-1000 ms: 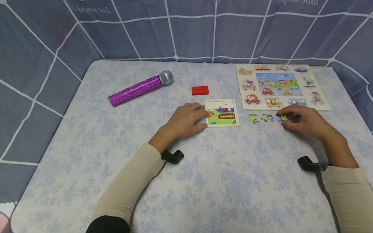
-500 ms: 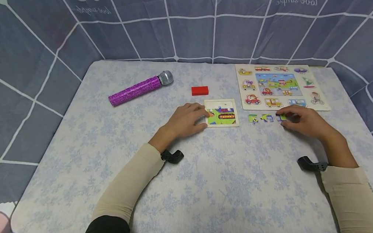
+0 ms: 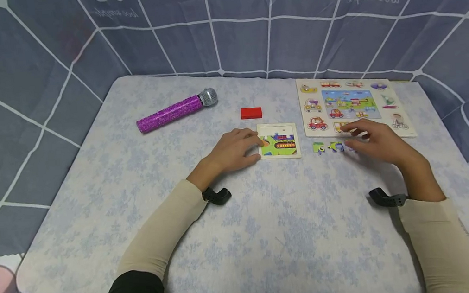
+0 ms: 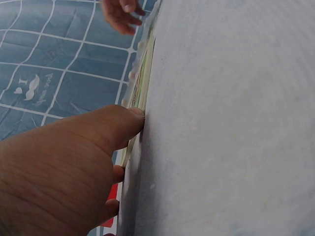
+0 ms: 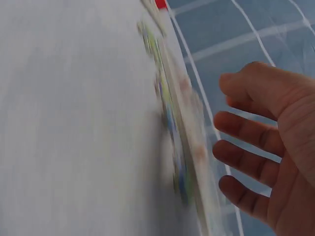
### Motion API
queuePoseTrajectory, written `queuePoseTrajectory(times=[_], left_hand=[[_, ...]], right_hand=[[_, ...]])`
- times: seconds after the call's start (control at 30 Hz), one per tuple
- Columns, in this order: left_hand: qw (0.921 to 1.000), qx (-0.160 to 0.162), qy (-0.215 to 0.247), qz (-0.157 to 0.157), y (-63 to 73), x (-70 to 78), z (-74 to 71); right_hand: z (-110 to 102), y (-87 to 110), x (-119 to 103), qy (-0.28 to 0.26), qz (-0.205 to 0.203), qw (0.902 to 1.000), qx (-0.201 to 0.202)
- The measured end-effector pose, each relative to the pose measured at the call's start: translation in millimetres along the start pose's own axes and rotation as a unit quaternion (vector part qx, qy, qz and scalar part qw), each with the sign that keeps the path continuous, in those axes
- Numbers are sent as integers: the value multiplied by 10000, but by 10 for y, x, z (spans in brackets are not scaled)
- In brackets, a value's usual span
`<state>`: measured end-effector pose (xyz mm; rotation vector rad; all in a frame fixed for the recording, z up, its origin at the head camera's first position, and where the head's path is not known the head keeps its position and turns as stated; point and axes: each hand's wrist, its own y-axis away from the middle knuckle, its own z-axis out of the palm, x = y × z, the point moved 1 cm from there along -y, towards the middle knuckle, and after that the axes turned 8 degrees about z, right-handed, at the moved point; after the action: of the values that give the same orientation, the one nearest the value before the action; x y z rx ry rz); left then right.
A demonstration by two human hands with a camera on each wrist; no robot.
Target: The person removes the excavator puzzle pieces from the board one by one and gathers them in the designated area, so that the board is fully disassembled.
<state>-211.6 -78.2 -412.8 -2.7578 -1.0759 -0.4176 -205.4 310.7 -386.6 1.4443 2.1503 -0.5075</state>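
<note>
My left hand (image 3: 235,151) holds the left edge of a small framed jigsaw puzzle (image 3: 280,157) with a colourful vehicle picture. In the left wrist view, the thumb (image 4: 120,123) presses against the puzzle's edge, and other fingertips show beyond it. Right of the frame lie loose jigsaw pieces in a row: a green one (image 3: 319,147), a green and blue one (image 3: 337,147), and a third mostly hidden behind my right thumb. Above that third piece hovers my right hand (image 3: 378,143). In the right wrist view, its fingers (image 5: 246,160) are loosely bent, apart from the thumb, with nothing between them.
A large vehicle puzzle board (image 3: 352,131) lies at the back right, just behind the loose pieces. A red block (image 3: 251,113) sits behind the small puzzle. Farther left is a glittery purple microphone (image 3: 173,112). A grey checked curtain (image 3: 242,48) lines the table's back edge.
My right hand has let go of the third loose piece and lifted slightly up and to the left, fingers spread wider. My left hand and the small puzzle have stayed in place.
</note>
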Motion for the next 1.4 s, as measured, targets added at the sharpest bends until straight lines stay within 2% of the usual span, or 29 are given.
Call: queuePoseTrajectory(times=[0.17, 0.33, 0.43, 0.53, 0.73, 1.07, 1.4], left_hand=[[10000, 2, 55, -3, 5, 4, -5], [10000, 0, 95, 29, -4, 5, -8], [9999, 28, 86, 81, -16, 4, -5], [9999, 33, 80, 107, -23, 5, -1], [9999, 1, 96, 108, -11, 9, -13], [9997, 121, 170, 132, 16, -7, -27], [9997, 124, 130, 159, 10, -19, 3]], right_hand=[[213, -374, -343, -307, -436, 9979, -381], [533, -735, -765, 259, -850, 9923, -869], [677, -885, -962, 680, -786, 9888, -1070], [774, -974, -1052, 875, -672, 9865, -1208], [892, -1032, -1051, 597, -526, 9852, -1521], [922, -1038, -1073, 284, -271, 9877, -1512], [878, -1010, -1043, -162, -356, 9846, -1706]])
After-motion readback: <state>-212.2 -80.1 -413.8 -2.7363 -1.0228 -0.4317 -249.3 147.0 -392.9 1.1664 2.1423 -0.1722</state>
